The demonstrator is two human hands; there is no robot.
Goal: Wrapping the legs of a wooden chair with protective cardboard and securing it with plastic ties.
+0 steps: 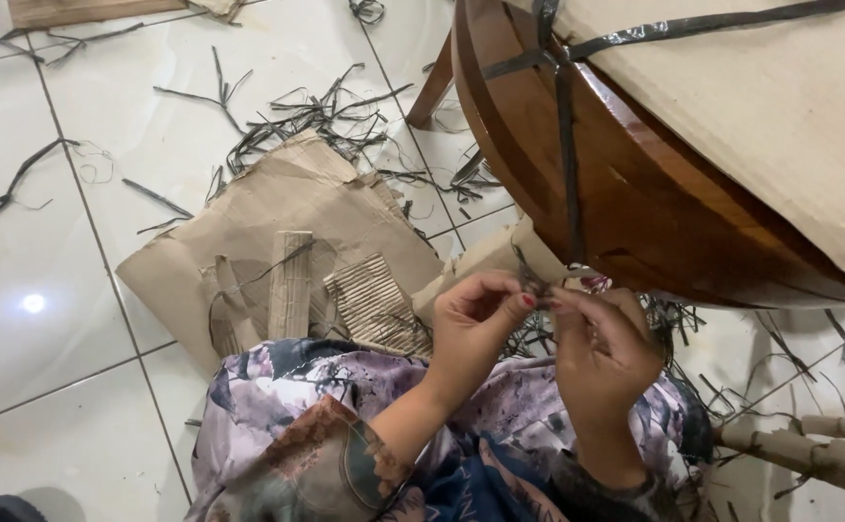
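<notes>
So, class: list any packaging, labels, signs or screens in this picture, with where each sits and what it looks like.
Cardboard sheet: flat on the floor tiles left of the hands, torn, brown, corrugated patches exposed.
Wrapping: beige sheet over the wooden furniture at upper right, crossed by dark straps.
Wrapped leg: lower right, brown paper.
No labels, signs or screens.

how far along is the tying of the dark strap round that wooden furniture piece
Done: dark strapping already crosses the paper-wrapped wooden furniture. In hand: the left hand and right hand pinch the strap's lower end at the rim. Left: loose strap scraps and torn cardboard litter the tiled floor.
</notes>
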